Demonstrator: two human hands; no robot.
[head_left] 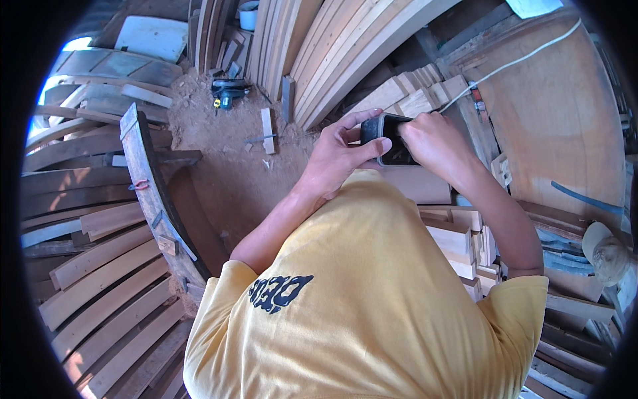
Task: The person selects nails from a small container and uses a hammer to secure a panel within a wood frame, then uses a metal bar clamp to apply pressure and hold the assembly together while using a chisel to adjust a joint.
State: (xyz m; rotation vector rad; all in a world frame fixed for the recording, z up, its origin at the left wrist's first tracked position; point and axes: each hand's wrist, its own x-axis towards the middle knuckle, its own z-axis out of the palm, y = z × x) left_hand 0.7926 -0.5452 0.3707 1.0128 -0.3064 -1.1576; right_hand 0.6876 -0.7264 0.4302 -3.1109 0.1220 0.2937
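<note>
In front of my chest, my left hand (342,151) grips a dark, rectangular, phone-sized object (399,154) with a pale edge. Its thumb lies across the near side and the fingers wrap the far side. My right hand (435,143) is curled against the object's right end. Those fingertips are hidden behind the knuckles, so whether they pinch anything cannot be seen.
A green-bodied power tool (228,93) rests on the sawdust-covered floor. To the left stands a long workbench plank (159,186) with red-handled pliers (139,185) on it. Stacked boards (345,46), a plywood sheet (551,120) and a white cable (525,58) surround me.
</note>
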